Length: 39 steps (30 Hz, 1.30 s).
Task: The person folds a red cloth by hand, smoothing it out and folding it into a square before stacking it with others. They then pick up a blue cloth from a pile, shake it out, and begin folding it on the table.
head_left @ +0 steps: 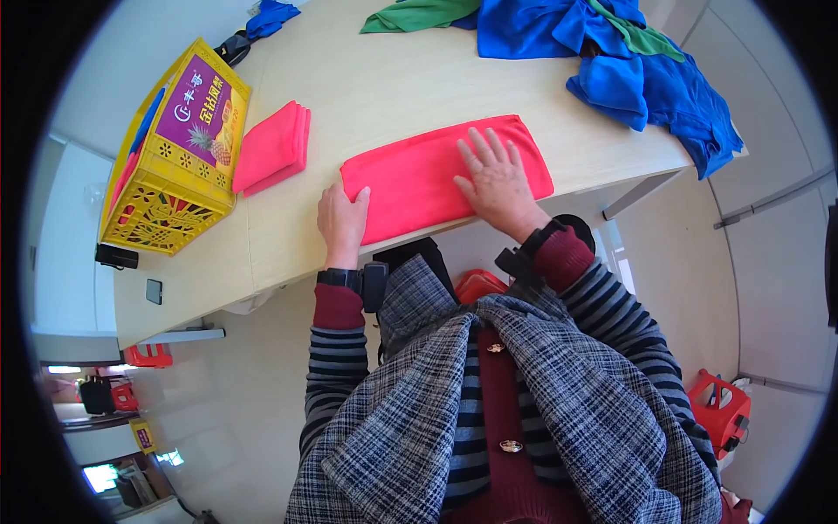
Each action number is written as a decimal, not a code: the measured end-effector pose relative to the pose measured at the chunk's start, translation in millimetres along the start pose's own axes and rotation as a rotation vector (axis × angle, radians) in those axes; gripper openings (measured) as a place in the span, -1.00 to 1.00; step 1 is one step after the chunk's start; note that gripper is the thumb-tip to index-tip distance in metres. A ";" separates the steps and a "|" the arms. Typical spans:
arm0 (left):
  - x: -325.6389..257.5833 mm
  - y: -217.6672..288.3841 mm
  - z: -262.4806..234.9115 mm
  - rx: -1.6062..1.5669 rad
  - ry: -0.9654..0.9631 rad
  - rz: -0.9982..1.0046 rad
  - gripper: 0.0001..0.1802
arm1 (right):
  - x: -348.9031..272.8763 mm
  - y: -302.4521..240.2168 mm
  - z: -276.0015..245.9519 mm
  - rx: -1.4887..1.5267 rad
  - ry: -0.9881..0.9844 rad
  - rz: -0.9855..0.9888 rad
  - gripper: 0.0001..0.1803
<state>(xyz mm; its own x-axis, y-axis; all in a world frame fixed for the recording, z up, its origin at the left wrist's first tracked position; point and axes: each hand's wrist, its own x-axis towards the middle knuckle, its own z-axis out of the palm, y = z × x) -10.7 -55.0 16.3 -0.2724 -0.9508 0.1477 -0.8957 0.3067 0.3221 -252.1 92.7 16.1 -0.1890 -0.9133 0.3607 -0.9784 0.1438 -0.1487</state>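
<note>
A bright pink-red cloth, folded into a long flat strip, lies on the table in front of me. My right hand rests flat on its right half, palm down with the fingers spread. At the strip's left end is my left hand, its thumb held apart from the fingers and touching the cloth's edge. Neither hand grips anything that I can see. To the left of the strip sits a small stack of folded pink-red cloths, close against a yellow plastic crate.
The yellow crate stands at the table's left, with colored cloths inside. Blue cloths and green cloth lie heaped along the far right. A phone-like dark object is near the left edge. A red plastic stool stands right on the floor.
</note>
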 end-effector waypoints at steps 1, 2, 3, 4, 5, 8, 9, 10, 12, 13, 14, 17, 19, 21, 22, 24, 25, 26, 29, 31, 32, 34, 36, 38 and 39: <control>1.5 -4.1 3.6 -0.074 0.013 -0.013 -0.57 | -0.9 -8.2 0.6 0.031 -0.013 -0.033 -0.33; 4.5 -4.5 5.5 -0.073 0.010 -0.009 -0.57 | -1.9 -10.1 2.9 0.032 -0.013 -0.027 -0.33; 7.5 -5.1 6.6 -0.164 -0.008 -0.012 -0.60 | -3.0 -11.8 5.1 0.028 -0.027 -0.023 -0.33; 10.1 -6.1 6.9 -0.255 -0.027 -0.016 -0.63 | -4.0 -13.3 7.2 0.024 -0.040 -0.018 -0.34; 12.0 -8.0 7.1 -0.346 -0.047 -0.020 -0.66 | -4.5 -14.8 9.3 0.021 -0.053 -0.014 -0.35; 14.7 -15.0 12.0 -0.906 -0.133 -0.077 -0.61 | -4.9 -18.7 12.8 0.013 -0.068 -0.008 -0.36; 15.6 -17.4 12.7 -1.186 -0.174 -0.112 -0.55 | -4.7 -20.3 13.5 0.010 -0.075 -0.009 -0.37; 16.4 -22.1 11.2 -1.182 -0.179 -0.111 -0.55 | -4.1 -21.8 14.0 0.012 -0.076 -0.004 -0.37; 16.2 -24.1 -2.0 -1.363 -0.275 -0.111 -0.39 | -3.2 -20.6 14.5 -0.006 -0.087 -0.020 -0.37; 16.1 -17.3 -10.0 -1.454 -0.330 -0.111 -0.30 | -3.0 -18.9 15.1 -0.018 -0.094 -0.024 -0.38; 14.8 -12.2 -21.3 -1.448 -0.336 -0.110 -0.30 | -1.8 -21.3 15.8 -0.014 -0.094 -0.018 -0.38; 13.8 0.9 -48.4 -1.392 -0.217 -0.053 -0.16 | 4.2 -32.5 20.1 -0.068 -0.076 -0.083 -0.39; 20.3 2.1 -55.9 -1.407 -0.200 -0.023 -0.14 | 9.0 -43.3 22.9 -0.065 -0.072 -0.098 -0.39; 30.2 5.3 -62.6 -1.450 -0.165 0.040 -0.10 | 13.8 -53.5 24.8 -0.070 -0.065 -0.132 -0.40; 32.7 17.0 -66.2 -1.449 -0.172 0.045 -0.10 | 15.1 -54.8 28.6 -0.071 -0.063 -0.124 -0.40; 34.7 47.5 -70.9 -1.387 -0.159 0.099 -0.11 | 17.1 -56.7 35.5 -0.034 -0.054 -0.138 -0.41; 35.1 59.7 -72.7 -1.353 -0.143 0.125 -0.11 | 18.8 -58.7 34.1 -0.011 -0.046 -0.152 -0.42; 37.5 70.2 -70.6 -1.349 -0.142 0.131 -0.11 | 16.6 -57.1 31.3 -0.009 -0.039 -0.150 -0.42; 50.4 102.8 -58.4 -1.210 -0.258 0.173 -0.14 | -4.0 -52.4 12.0 0.104 -0.069 -0.236 -0.47; 58.7 130.6 -41.1 -1.042 -0.255 0.225 -0.13 | -23.1 -52.4 11.5 0.117 -0.043 -0.253 -0.47; 61.3 143.4 -30.2 -0.875 -0.247 0.270 -0.12 | -32.2 -52.0 12.3 0.132 -0.021 -0.274 -0.46; 61.0 163.8 -5.5 -0.711 -0.200 0.326 -0.10 | -44.3 -49.1 13.4 0.145 0.007 -0.283 -0.45; 57.6 181.1 10.9 -0.381 -0.084 0.412 -0.05 | -50.4 -46.4 12.5 0.215 -0.016 -0.325 -0.49; 45.1 201.0 18.0 -0.347 -0.125 0.419 -0.05 | -55.3 -38.2 13.9 0.251 -0.019 -0.326 -0.51; 38.4 207.9 20.3 -0.313 -0.157 0.411 -0.04 | -56.5 -35.5 14.8 0.225 -0.047 -0.340 -0.53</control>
<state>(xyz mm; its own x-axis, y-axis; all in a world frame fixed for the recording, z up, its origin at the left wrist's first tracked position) -214.5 -28.7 69.9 -0.6493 -0.7373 0.1865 -0.5629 0.6308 0.5341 -205.4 133.5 -12.6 0.1509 -0.9116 0.3823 -0.9407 -0.2513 -0.2280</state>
